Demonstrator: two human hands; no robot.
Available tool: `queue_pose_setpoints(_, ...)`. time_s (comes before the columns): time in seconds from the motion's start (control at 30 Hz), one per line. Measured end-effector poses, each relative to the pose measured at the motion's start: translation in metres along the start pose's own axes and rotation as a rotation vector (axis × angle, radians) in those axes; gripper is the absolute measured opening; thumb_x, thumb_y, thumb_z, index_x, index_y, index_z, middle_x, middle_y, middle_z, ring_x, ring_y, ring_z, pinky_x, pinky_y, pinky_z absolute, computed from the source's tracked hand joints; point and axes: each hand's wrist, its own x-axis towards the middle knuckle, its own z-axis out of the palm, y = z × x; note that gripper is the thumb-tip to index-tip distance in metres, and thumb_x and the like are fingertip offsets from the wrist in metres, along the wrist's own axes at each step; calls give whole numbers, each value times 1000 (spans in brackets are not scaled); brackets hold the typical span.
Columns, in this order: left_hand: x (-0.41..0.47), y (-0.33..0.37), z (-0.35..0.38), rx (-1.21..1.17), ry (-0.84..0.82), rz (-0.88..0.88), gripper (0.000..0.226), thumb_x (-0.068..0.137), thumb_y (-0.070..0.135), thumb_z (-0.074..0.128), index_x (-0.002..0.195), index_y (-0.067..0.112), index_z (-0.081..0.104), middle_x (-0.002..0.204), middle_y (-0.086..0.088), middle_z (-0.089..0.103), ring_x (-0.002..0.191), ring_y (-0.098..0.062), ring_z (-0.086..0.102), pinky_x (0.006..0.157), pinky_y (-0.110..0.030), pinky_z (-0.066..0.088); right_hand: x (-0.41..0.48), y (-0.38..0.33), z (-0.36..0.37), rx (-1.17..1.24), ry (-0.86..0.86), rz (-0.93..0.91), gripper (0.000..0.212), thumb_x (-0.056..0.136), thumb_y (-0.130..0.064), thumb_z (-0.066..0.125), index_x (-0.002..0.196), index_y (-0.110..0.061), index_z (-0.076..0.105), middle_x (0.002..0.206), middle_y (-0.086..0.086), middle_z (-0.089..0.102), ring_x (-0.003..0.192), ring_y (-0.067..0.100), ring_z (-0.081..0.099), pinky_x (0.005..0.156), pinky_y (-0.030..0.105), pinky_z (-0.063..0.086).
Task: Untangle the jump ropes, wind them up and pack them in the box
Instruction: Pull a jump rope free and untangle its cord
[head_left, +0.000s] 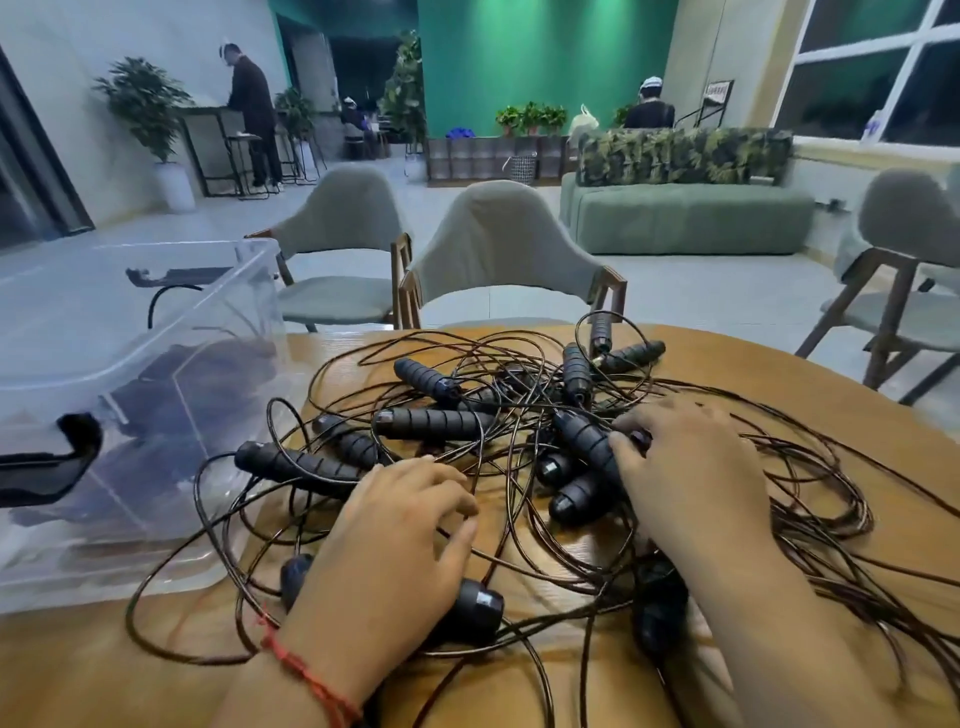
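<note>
A tangle of thin dark jump ropes (524, 525) with several black ribbed handles (431, 423) is spread over the round wooden table (769, 369). My left hand (384, 561) lies palm down on the near cords with its fingers loosely bent, covering part of a handle (480, 608). My right hand (696, 473) reaches into the middle of the pile. Its thumb and fingertips close round the end of a handle (587, 441). A clear plastic box (244, 291) stands at the table's left, with dark ropes showing through its wall.
Long loops of cord trail off to the right (831, 499) and over the near edge. Two grey chairs (498, 244) stand just beyond the table and another is at the right (904, 218). The box's black latch (57, 457) faces me.
</note>
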Motion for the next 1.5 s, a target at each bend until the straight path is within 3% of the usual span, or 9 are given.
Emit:
queue_pose_setpoints(0.2, -10, 2, -2, 0, -115, 65, 24, 101, 60, 51, 117, 49, 66, 131, 37, 49, 136, 16, 27, 128, -30, -3, 0, -4, -12, 459, -50, 68, 15, 103, -46, 64, 97, -33, 68, 94, -14, 69, 84, 1, 57, 61, 24, 37)
queue_pose_setpoints(0.43, -16, -1, -8, -36, -54, 115, 23, 102, 53, 52, 120, 46, 63, 124, 34, 54, 129, 12, 38, 124, -25, 22, -2, -14, -21, 921, -52, 90, 4, 103, -34, 68, 104, -33, 73, 94, -15, 76, 87, -2, 68, 76, 25, 49)
queue_pose_setpoints(0.57, -18, 0, -15, -74, -31, 100, 25, 102, 43, 56, 125, 42, 63, 124, 30, 57, 125, 10, 43, 117, -24, 36, 1, -7, -20, 977, -81, 153, 15, 105, -23, 66, 109, -36, 73, 109, -14, 77, 105, 8, 72, 87, 35, 57)
queue_pose_setpoints(0.77, -24, 19, -11, -106, -132, 149, 44, 101, 54, 54, 144, 46, 50, 141, 32, 49, 136, 13, 35, 122, -22, 31, 1, -6, -29, 1281, -195, 241, 35, 101, 8, 55, 118, -17, 73, 117, 3, 77, 103, 23, 79, 91, 47, 64)
queue_pose_setpoints(0.93, -28, 38, 5, -79, -151, 221, 67, 97, 66, 56, 157, 48, 31, 152, 31, 40, 143, 10, 26, 125, -20, 19, -6, -11, -31, 1317, -255, 143, 35, 104, 6, 53, 117, -19, 74, 116, 3, 78, 108, 27, 77, 90, 46, 62)
queue_pose_setpoints(1.03, -29, 40, 11, -36, -89, 257, 46, 103, 61, 50, 144, 42, 51, 140, 23, 54, 136, 0, 39, 124, -29, 26, -9, -18, -36, 1239, -237, 34, 34, 105, 3, 54, 115, -23, 75, 114, 1, 79, 105, 24, 78, 100, 49, 57)
queue_pose_setpoints(1.17, -27, 40, 12, -96, 0, 287, 34, 107, 53, 43, 109, 32, 70, 106, 15, 65, 107, -10, 56, 100, -37, 44, -13, -27, -40, 1239, -181, -103, 39, 101, 10, 52, 108, -20, 77, 108, 6, 81, 101, 28, 79, 105, 49, 55)
queue_pose_setpoints(1.4, -37, 39, -19, -479, -65, 252, 27, 104, 52, 56, 92, 29, 59, 85, 10, 64, 81, -9, 63, 71, -32, 53, -22, -43, -39, 1346, -195, -199, 58, 94, 23, 38, 119, -17, 72, 123, 6, 76, 120, 24, 73, 110, 48, 50)
queue_pose_setpoints(1.5, -36, 39, -36, -711, 54, 80, 23, 105, 44, 54, 93, 26, 60, 78, -2, 66, 70, -16, 65, 71, -45, 59, -24, -45, -38, 1364, -170, -186, 67, 95, 25, 40, 130, -26, 66, 134, -4, 69, 120, 22, 73, 107, 44, 54)
